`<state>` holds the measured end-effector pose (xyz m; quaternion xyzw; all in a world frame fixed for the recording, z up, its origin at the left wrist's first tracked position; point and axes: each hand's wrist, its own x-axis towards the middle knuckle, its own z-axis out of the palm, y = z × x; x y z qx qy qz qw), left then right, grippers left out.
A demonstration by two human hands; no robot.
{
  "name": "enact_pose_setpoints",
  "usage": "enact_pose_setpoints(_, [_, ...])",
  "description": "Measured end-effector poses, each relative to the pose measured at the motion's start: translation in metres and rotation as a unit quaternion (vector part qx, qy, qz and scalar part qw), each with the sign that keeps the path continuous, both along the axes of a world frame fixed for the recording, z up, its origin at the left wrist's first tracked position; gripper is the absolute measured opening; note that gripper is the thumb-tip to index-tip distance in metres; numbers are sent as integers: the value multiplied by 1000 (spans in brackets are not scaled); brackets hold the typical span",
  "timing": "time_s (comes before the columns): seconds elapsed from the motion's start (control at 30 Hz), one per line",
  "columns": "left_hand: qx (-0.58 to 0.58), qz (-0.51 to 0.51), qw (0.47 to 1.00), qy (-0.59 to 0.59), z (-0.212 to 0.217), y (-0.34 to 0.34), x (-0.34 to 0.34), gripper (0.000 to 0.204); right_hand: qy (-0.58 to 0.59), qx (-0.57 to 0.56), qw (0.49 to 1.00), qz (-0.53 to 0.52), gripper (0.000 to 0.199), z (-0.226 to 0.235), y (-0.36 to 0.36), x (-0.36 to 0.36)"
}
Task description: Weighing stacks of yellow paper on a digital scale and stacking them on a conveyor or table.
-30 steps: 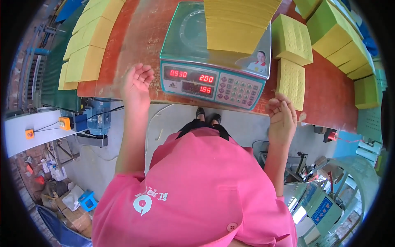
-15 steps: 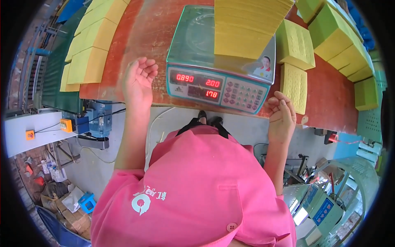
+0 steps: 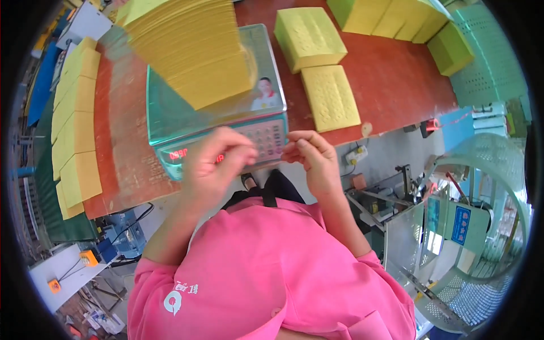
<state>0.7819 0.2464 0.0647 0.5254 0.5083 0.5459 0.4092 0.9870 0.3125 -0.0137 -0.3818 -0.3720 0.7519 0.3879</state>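
**Hands raised together at the front edge of the weighing scale**

Nearest is the pink shirt. Just above it, both hands are lifted in front of the scale, fingers curled, close together but not touching. The left hand covers part of the red display and keypad; the right hand sits at the scale's front right corner. Whether either pinches anything cannot be told; neither grips the stack.

The scale stands at the near edge of the red table, with bare tabletop on both sides of it. Below the table edge, right of the scale, floor shows between machines.

One tall yellow stack of thin sheets rests on the scale's clear green platter, leaning and fanned, its edges ragged. Right of the scale lie two yellow bundles, embossed with dots. Left of the scale, a row of about five yellow bundles runs along the table's edge. Further bundles lie beyond, to the right.
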Motion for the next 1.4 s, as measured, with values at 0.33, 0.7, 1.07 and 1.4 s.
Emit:
enact_pose_setpoints(0.33, [103, -56, 911, 395, -80, 128, 139, 36, -94, 17, 995, 21, 22, -19, 23, 128])
enact_pose_setpoints(0.7, [14, -61, 873, 483, -89, 149, 165, 40, -136, 31, 990, 33, 23, -28, 74, 237])
enact_pose_setpoints(1.07, [52, 17, 875, 481, -86, 129, 185, 9, -75, 0, 991, 107, 22, -40, 86, 212])
enact_pose_setpoints(1.4, [-90, 173, 966, 170, -87, 50, 195, 61, -235, 157, 948, 148, 13, -19, 85, 178])
